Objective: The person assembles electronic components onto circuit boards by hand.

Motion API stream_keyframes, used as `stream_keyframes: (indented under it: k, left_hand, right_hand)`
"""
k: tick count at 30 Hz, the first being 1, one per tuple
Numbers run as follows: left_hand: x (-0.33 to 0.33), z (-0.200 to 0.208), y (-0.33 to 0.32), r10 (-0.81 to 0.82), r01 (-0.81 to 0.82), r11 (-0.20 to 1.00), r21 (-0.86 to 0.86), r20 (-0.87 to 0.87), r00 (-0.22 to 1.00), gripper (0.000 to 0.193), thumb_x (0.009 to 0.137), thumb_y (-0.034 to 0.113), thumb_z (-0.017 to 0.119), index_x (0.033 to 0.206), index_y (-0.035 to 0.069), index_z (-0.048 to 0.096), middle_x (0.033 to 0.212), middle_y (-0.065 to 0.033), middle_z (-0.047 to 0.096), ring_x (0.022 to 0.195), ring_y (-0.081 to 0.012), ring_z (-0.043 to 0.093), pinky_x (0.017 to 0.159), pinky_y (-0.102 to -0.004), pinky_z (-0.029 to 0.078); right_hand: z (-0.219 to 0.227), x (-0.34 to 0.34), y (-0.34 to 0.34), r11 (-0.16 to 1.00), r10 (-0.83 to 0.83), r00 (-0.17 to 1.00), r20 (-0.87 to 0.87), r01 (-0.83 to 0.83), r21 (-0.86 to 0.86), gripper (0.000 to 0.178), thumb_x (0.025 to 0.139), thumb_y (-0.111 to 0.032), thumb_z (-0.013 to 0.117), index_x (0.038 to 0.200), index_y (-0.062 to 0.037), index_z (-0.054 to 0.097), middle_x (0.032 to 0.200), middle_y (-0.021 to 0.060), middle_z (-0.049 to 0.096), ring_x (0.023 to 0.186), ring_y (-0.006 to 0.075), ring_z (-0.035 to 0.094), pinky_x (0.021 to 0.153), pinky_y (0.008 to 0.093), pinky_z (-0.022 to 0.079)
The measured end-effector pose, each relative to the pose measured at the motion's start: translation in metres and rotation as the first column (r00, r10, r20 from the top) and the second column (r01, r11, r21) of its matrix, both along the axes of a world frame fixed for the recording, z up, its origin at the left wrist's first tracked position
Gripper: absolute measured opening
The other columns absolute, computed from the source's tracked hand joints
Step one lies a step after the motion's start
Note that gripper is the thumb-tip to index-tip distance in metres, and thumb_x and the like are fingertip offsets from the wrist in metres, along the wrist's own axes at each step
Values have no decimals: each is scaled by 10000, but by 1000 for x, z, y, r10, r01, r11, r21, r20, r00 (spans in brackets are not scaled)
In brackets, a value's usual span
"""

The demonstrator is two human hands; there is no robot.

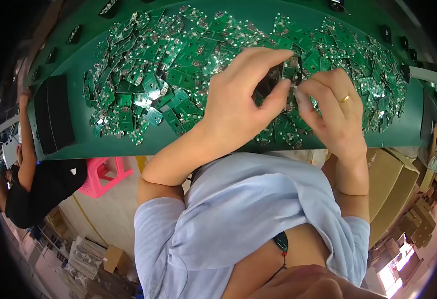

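My left hand (241, 92) is curled round a small black plastic case (268, 83), thumb on the near side and fingers on the far side. A bit of circuit board with metal parts (292, 64) shows at the case's right end. Close by on the right, my right hand (334, 102), with a ring on one finger, has its thumb and fingertips pinched together at that end. What sits in this pinch is too small to make out. Both hands are over a wide heap of small green circuit boards (178, 62), which lie loose and overlapping.
The heap covers much of the green tabletop (81, 144). A black block (54, 114) lies at its left end. Several black cases (74, 34) line the far side. Another person's arm (26, 144) is at the left, near a pink stool (101, 177); a cardboard box (390, 182) stands at the right.
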State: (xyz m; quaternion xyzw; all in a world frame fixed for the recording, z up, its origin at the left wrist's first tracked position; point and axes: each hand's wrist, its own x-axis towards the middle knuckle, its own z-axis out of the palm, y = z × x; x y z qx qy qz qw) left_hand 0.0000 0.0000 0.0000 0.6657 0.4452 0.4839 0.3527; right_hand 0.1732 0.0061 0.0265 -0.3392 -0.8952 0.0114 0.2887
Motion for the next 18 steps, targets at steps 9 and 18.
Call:
stream_keyframes:
  k: [9,18]
  left_hand:
    - [0,0,1,39,-32,996,88,-87,995,374,722,-8,633,1082,85,598,991,-46,590,628,-65,533,451,-179,395]
    - [2,-7,4,82,-68,980,189,-69,994,387,707,-16,644,1081,74,602,983,-50,592,570,-65,515,440,-186,400]
  right_hand:
    - [6,-4,6,998,56,994,94,-57,9,290,560,8,633,834,6,539,797,93,483,677,244,498,573,325,446]
    - [2,-11,8,996,-14,993,120,3,86,253,565,-21,609,804,13,530,754,97,455,680,241,491,575,324,450]
